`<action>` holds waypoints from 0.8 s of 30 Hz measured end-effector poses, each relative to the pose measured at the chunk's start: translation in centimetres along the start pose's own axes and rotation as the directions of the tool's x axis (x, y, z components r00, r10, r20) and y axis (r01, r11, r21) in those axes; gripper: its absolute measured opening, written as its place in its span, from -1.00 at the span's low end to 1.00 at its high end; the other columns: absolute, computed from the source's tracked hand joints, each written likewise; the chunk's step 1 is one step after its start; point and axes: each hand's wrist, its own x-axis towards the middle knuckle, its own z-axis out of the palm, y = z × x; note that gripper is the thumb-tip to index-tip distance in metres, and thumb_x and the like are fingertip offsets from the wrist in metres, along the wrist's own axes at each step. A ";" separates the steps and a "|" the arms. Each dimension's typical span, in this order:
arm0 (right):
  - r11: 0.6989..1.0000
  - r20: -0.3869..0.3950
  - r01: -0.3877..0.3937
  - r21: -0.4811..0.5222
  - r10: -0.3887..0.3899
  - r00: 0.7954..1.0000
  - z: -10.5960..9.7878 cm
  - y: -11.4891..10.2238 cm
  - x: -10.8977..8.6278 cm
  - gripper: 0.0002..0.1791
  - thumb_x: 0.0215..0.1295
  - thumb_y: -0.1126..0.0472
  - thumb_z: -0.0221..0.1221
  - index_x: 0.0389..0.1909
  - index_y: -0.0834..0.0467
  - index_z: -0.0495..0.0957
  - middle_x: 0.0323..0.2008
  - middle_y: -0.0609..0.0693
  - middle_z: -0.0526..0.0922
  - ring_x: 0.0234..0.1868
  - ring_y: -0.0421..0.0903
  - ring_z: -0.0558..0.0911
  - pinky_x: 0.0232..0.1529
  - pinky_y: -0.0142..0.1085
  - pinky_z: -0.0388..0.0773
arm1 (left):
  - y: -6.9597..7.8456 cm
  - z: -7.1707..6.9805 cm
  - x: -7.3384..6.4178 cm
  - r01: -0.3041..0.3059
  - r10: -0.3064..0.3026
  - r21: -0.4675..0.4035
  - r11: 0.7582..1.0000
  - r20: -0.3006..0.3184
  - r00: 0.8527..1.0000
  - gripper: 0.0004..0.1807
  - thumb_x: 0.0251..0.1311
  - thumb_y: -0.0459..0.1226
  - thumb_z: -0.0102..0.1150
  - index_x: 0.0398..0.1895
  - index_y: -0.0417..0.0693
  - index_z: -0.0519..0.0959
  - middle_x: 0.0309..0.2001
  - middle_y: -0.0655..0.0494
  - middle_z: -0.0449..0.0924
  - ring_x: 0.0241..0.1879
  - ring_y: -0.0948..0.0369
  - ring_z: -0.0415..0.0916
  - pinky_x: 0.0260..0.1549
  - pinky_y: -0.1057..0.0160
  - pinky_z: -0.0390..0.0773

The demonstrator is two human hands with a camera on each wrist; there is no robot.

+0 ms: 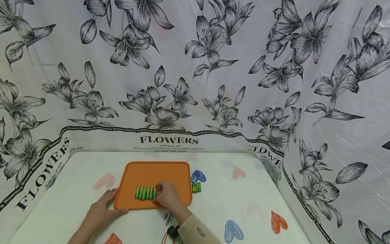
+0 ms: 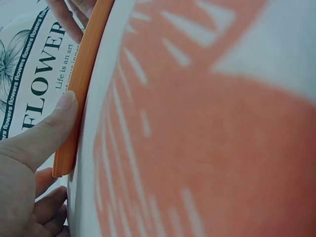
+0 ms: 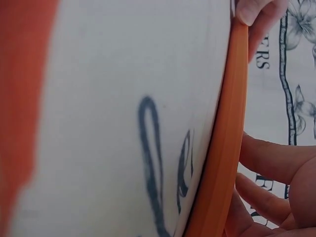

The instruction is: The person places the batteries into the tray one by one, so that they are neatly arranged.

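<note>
Green batteries [image 1: 144, 193] lie side by side in a row on the orange tray [image 1: 158, 173]. At the row's right end my right hand [image 1: 168, 196] pinches a battery between thumb and fingers, mostly hidden by the hand. My left hand [image 1: 102, 206] holds the tray's near left corner, its thumb along the front edge and its fingers at the left side. In the left wrist view the thumb [image 2: 54, 123] presses on the tray's outer wall [image 2: 81, 89]. The right wrist view shows my right hand's fingers [image 3: 269, 158] just behind the tray's front wall [image 3: 227, 148].
More green batteries [image 1: 196, 187] stand in a short row on the white heart-print cloth [image 1: 213, 203], just beyond the tray's right edge. A flower-print curtain [image 1: 225, 142] rises behind and at both sides. A small black object [image 1: 173, 231] shows by the right sleeve [image 1: 195, 230].
</note>
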 end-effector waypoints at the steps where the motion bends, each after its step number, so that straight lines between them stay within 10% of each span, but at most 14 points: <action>1: 1.000 -0.002 -0.003 0.006 0.003 1.000 0.0 0.0 0.0 -0.42 -0.13 0.37 0.59 0.01 0.14 0.66 -0.34 -0.16 0.58 -0.40 -0.29 0.46 -0.36 -0.42 0.54 | 0.0 0.0 0.1 0.000 0.000 0.000 1.000 0.001 1.000 0.26 -0.06 0.33 0.41 0.54 -0.27 0.14 0.51 -0.49 0.00 0.45 -0.44 0.01 0.28 -0.49 0.18; 11: 0.996 -0.014 -0.011 0.087 0.012 1.000 -2.3 1.6 -0.1 -0.39 -0.07 0.41 0.52 0.09 0.16 0.62 -0.27 -0.06 0.63 -0.35 -0.23 0.50 -0.34 -0.39 0.58 | -0.1 0.0 0.3 0.013 -0.013 0.006 1.000 0.015 1.000 0.27 -0.06 0.33 0.40 0.55 -0.27 0.13 0.51 -0.48 0.00 0.46 -0.44 0.00 0.28 -0.49 0.18; 24: 0.999 -0.136 0.005 0.049 0.002 0.991 -10.1 6.3 0.0 -0.33 -0.09 0.46 0.51 0.16 0.24 0.60 -0.13 0.11 0.68 -0.22 -0.07 0.62 -0.30 -0.28 0.65 | -0.2 0.2 0.2 0.009 -0.009 0.000 1.000 0.014 1.000 0.30 -0.07 0.36 0.38 0.54 -0.30 0.12 0.50 -0.51 0.01 0.44 -0.46 0.01 0.27 -0.50 0.19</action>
